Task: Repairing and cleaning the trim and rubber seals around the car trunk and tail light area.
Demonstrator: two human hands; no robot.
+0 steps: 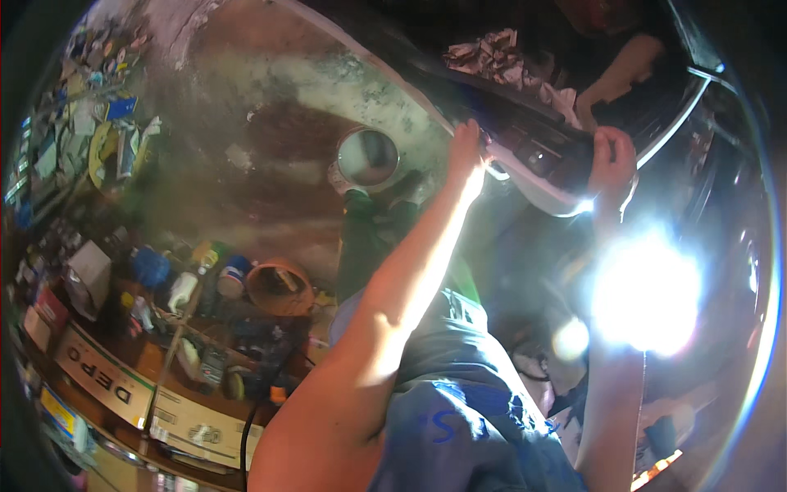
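Observation:
A dark, glossy panel [541, 160] with a pale rounded rim stretches across the upper right; its exact kind is unclear. My left hand [467, 156] holds the panel's near edge on the left, its fingers bent around the rim. At the other end, my right hand [615, 164] grips the same panel with curled fingers. Crumpled, pale paper-like material [516, 70] lies just beyond the panel, inside a dark hollow. Strong glare over my right forearm washes out that side.
A round, pale-rimmed container [369, 157] stands on the stained floor [270, 164] by my feet. Shelves of bottles, an orange-brown bucket [281, 287] and cardboard boxes [106, 373] fill the lower left. Scattered scraps [106, 148] lie at the far left.

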